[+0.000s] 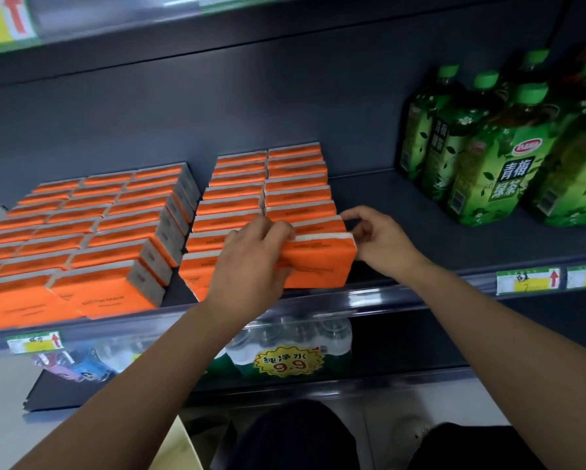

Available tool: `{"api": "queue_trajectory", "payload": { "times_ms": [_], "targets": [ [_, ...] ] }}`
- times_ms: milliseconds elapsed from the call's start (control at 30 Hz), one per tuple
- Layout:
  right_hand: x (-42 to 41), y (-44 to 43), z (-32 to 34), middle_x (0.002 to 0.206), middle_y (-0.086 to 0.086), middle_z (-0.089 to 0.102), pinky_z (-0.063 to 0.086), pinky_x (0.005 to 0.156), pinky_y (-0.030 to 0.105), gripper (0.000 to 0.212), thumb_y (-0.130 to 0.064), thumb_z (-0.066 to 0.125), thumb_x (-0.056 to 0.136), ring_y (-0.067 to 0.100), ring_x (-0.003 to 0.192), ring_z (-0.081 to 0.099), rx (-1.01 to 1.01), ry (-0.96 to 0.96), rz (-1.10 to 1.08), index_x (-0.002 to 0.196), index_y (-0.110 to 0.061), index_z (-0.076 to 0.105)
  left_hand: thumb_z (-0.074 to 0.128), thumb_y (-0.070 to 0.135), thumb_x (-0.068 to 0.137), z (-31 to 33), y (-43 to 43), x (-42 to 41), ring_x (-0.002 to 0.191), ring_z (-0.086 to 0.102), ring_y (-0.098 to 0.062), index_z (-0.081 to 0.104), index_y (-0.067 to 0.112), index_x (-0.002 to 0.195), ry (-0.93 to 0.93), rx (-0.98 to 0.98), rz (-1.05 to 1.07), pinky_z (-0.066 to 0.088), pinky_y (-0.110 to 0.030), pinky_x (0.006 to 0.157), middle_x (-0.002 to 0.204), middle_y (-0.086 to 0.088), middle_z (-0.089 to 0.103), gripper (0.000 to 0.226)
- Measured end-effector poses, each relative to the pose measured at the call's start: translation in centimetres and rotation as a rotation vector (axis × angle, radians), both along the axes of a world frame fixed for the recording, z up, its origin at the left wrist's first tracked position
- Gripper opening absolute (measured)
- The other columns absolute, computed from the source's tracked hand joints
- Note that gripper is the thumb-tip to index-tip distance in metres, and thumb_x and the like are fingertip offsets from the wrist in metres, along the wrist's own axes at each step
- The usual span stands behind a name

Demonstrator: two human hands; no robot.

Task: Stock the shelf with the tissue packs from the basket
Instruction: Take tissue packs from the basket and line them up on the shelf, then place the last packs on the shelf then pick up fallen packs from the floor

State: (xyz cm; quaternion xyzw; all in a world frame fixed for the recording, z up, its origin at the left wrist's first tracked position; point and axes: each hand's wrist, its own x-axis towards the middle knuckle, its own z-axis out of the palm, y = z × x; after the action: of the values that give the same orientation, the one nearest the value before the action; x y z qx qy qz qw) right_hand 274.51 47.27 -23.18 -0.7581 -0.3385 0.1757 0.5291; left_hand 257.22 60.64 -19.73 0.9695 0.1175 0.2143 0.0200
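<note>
Orange tissue packs stand in rows on the dark grey shelf (420,212): a wide block of packs (91,228) on the left and two narrower rows (268,184) in the middle. At the front of the right-hand row, one orange tissue pack (322,262) is held by both hands. My left hand (254,262) grips its left end, fingers over the top. My right hand (376,239) pinches its right end by the white edge. The pack rests at the shelf's front edge. No basket can be made out with certainty.
Green tea bottles (488,157) stand at the shelf's right end, with bare shelf between them and the tissue rows. Price tags (527,279) line the shelf's front rail. Below, a pack of water bottles (288,347) sits on the lower shelf. A pale box corner (183,446) shows at the bottom.
</note>
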Motion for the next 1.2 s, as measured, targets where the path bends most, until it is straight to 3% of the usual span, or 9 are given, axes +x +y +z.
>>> {"api": "queue_trajectory", "payload": {
  "times_ms": [233, 333, 400, 533, 667, 833, 967, 1067, 1200],
  "targets": [
    [-1.0, 0.1, 0.0, 0.079, -0.001, 0.059, 0.054, 0.079, 0.037, 0.036, -0.011, 0.069, 0.078, 0.01, 0.069, 0.057, -0.018, 0.017, -0.001, 0.108, -0.029, 0.059, 0.081, 0.04, 0.059, -0.8, 0.5, 0.5, 0.092, 0.055, -0.031, 0.059, 0.017, 0.1, 0.114, 0.241, 0.187, 0.04, -0.043, 0.077, 0.097, -0.007, 0.058, 0.052],
    [-1.8, 0.1, -0.1, 0.082, -0.003, 0.056, 0.052, 0.077, 0.032, 0.038, -0.013, 0.066, 0.08, 0.005, 0.067, 0.054, 0.006, 0.029, -0.028, 0.114, -0.027, 0.058, 0.08, 0.036, 0.062, -1.2, 0.6, 0.7, 0.1, 0.055, -0.029, 0.057, 0.015, 0.105, 0.116, 0.25, 0.136, 0.038, -0.042, 0.081, 0.112, -0.007, 0.058, 0.053],
    [-2.3, 0.1, -0.2, 0.085, -0.005, 0.055, 0.05, 0.075, 0.029, 0.039, -0.015, 0.064, 0.081, 0.004, 0.068, 0.052, 0.014, -0.006, -0.057, 0.117, -0.028, 0.057, 0.078, 0.025, 0.066, -1.7, 0.5, 0.8, 0.111, 0.055, -0.029, 0.053, 0.016, 0.12, 0.125, 0.255, 0.064, 0.038, -0.043, 0.088, 0.127, -0.007, 0.057, 0.06],
    [-2.8, 0.3, -1.4, 0.101, -0.005, 0.054, 0.053, 0.082, 0.037, 0.051, -0.021, 0.06, 0.078, 0.009, 0.084, 0.056, -0.019, -0.151, -0.078, 0.128, -0.028, 0.051, 0.073, 0.013, 0.069, -2.5, 0.6, 0.9, 0.125, 0.049, -0.031, 0.041, 0.02, 0.141, 0.159, 0.324, 0.013, 0.035, -0.049, 0.1, 0.139, -0.009, 0.052, 0.079],
    [-3.1, 0.0, -1.9, 0.11, -0.003, 0.046, 0.05, 0.091, 0.036, 0.069, -0.023, 0.065, 0.078, 0.011, 0.099, 0.054, -0.043, -0.157, 0.042, 0.14, -0.031, 0.037, 0.068, 0.006, 0.069, -2.9, 0.7, 1.2, 0.124, 0.05, -0.036, 0.043, 0.017, 0.14, 0.146, 0.37, 0.021, 0.036, -0.05, 0.094, 0.139, -0.013, 0.051, 0.077],
    [-3.3, 0.2, -1.8, 0.113, 0.005, 0.048, 0.049, 0.091, 0.04, 0.067, -0.028, 0.065, 0.086, 0.022, 0.101, 0.055, -0.127, -0.33, 0.03, 0.145, -0.022, 0.034, 0.071, 0.007, 0.065, -2.8, 0.6, 1.5, 0.119, 0.052, -0.037, 0.047, 0.018, 0.138, 0.165, 0.4, 0.037, 0.029, -0.051, 0.092, 0.136, -0.015, 0.053, 0.077],
    [-3.7, -1.6, -1.4, 0.139, 0.01, 0.044, 0.042, 0.102, 0.037, 0.074, -0.03, 0.064, 0.089, 0.026, 0.125, 0.046, -0.241, -0.31, 0.059, 0.15, -0.022, 0.023, 0.079, 0.014, 0.064, -1.9, -0.8, 1.5, 0.126, 0.046, -0.04, 0.039, 0.015, 0.142, 0.19, 0.364, 0.037, 0.026, -0.062, 0.101, 0.14, -0.021, 0.046, 0.087],
    [-3.3, -6.0, -0.6, 0.135, 0.011, 0.048, 0.044, 0.098, 0.034, 0.069, -0.027, 0.066, 0.088, 0.023, 0.12, 0.051, -0.261, -0.325, -0.002, 0.147, -0.018, 0.031, 0.08, 0.027, 0.064, -1.3, -4.8, 2.5, 0.131, 0.039, -0.039, 0.039, 0.013, 0.142, 0.166, 0.324, -0.073, 0.022, -0.061, 0.104, 0.142, -0.022, 0.04, 0.09],
    [-2.4, -14.0, -0.1, 0.114, 0.01, 0.061, 0.048, 0.09, 0.036, 0.05, -0.02, 0.069, 0.085, 0.022, 0.1, 0.061, -0.208, -0.412, -0.242, 0.131, -0.012, 0.053, 0.078, 0.03, 0.069, -1.8, -11.4, 6.2, 0.128, 0.044, -0.038, 0.055, 0.014, 0.129, 0.176, 0.252, -0.372, 0.039, -0.051, 0.097, 0.138, -0.018, 0.048, 0.067]
  ]
}}
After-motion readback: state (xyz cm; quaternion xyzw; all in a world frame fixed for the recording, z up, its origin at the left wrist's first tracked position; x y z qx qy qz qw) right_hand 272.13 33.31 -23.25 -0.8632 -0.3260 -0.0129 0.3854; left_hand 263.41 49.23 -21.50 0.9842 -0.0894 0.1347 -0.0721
